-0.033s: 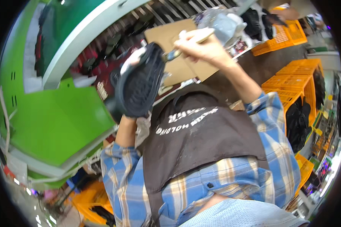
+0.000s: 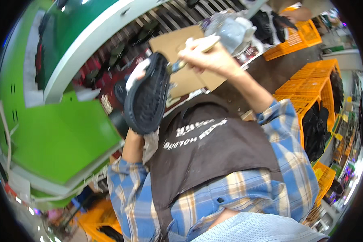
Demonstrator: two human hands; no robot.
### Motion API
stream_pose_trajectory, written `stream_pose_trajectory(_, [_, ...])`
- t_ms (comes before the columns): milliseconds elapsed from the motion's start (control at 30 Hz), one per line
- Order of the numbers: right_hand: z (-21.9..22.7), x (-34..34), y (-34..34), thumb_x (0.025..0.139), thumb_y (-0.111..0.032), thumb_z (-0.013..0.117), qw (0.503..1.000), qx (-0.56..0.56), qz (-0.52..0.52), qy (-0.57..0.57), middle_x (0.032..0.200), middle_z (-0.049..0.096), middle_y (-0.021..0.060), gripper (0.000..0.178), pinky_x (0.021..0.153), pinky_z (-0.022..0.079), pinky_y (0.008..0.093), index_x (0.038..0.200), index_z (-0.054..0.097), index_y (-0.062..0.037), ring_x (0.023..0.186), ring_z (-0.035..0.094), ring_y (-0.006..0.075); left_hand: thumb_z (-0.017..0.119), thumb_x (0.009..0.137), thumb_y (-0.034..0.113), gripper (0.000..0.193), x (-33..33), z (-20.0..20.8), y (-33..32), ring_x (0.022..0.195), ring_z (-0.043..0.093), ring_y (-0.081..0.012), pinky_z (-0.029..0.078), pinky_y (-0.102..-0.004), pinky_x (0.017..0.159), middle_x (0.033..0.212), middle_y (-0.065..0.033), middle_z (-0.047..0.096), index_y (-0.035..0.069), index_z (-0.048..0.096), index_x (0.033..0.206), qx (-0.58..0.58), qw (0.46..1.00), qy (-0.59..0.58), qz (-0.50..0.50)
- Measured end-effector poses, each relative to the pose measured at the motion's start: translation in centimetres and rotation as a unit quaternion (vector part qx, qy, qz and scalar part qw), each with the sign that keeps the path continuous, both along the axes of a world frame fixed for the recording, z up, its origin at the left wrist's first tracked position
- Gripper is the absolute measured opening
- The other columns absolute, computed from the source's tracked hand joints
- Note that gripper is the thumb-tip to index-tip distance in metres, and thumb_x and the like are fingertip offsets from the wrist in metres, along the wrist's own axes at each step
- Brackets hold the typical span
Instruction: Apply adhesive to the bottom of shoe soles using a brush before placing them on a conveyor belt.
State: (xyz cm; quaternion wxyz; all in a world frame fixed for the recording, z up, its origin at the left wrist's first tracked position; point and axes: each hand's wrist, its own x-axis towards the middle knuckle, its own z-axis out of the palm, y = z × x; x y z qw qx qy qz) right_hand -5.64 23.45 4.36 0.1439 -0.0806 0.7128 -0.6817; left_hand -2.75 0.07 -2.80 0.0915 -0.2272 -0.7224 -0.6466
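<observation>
The left hand [image 2: 138, 75] grips a black shoe sole [image 2: 147, 101]. The right hand [image 2: 214, 60] clasps a brush [image 2: 177, 66], tip at the sole's right edge.

A black shoe sole [image 2: 148, 94] is held by the left hand [image 2: 136, 76], which is mostly hidden behind it. Its grooved side is turned up to be seen, and a raised edge is shown all around it. It is tipped on a slant, with one round end set just above the wrist and the other end pointed away, past the fingers. A brush [image 2: 176, 66] is held in the right hand [image 2: 207, 58]. Its pale handle is stuck out above the grip, and its darker bristle end is pointed at the sole's edge. Whether the sole is touched cannot be told.
</observation>
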Motion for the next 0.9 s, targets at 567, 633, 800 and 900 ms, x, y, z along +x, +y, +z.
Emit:
stream_pose_trajectory(567, [1.4, 3.4, -2.0, 0.086, -0.018, 0.061, 0.999, 0.003, 0.040, -0.025, 0.062, 0.060, 0.0034, 0.020, 0.040, 0.040, 0.0176, 0.082, 0.068, 0.0004, 0.045, 0.052, 0.0056, 0.056, 0.082, -0.001, 0.033, -6.9, -7.4, -2.2, 0.114, 0.051, -0.0304, 0.038, -0.0385, 0.098, 0.125, -0.0198, 0.049, 0.007, 0.044, 0.111, 0.235, 0.945, -0.219, -0.060])
stream_pose_trajectory(633, [1.1, 3.6, -2.3, 0.085, -0.019, 0.062, 0.999, -0.005, 0.034, -0.039, 0.061, 0.059, 0.0041, 0.021, 0.039, 0.040, 0.0172, 0.082, 0.068, 0.0012, 0.044, 0.051, 0.0054, 0.055, 0.082, -0.001, 0.032, -6.2, -6.8, -2.1, 0.112, 0.052, -0.0295, 0.040, -0.0380, 0.096, 0.125, -0.0193, 0.049, 0.007, 0.045, 0.111, 0.154, 0.968, -0.196, -0.011])
stream_pose_trajectory(800, [-0.8, 3.2, -1.5, 0.083, -0.018, 0.063, 0.961, -0.194, 0.008, -0.196, 0.059, 0.060, 0.0057, 0.022, 0.033, 0.037, 0.0157, 0.084, 0.065, 0.0037, 0.037, 0.048, 0.0049, 0.058, 0.077, -0.002, 0.046, -3.7, -2.3, -0.4, 0.107, 0.055, -0.0247, 0.044, -0.0347, 0.092, 0.118, -0.0153, 0.053, 0.002, 0.043, 0.121, 0.260, 0.938, -0.203, -0.110])
stream_pose_trajectory(900, [-0.4, 2.2, 0.5, 0.085, -0.015, 0.059, 0.952, -0.269, -0.036, -0.139, 0.064, 0.062, 0.0062, 0.020, 0.040, 0.041, 0.0139, 0.086, 0.064, 0.0038, 0.045, 0.052, 0.0037, 0.069, 0.072, 0.002, 0.051, -2.5, 0.0, -0.6, 0.096, 0.056, -0.0156, 0.047, -0.0311, 0.084, 0.108, -0.0108, 0.056, 0.001, 0.047, 0.118, -0.229, 0.971, 0.070, -0.004])
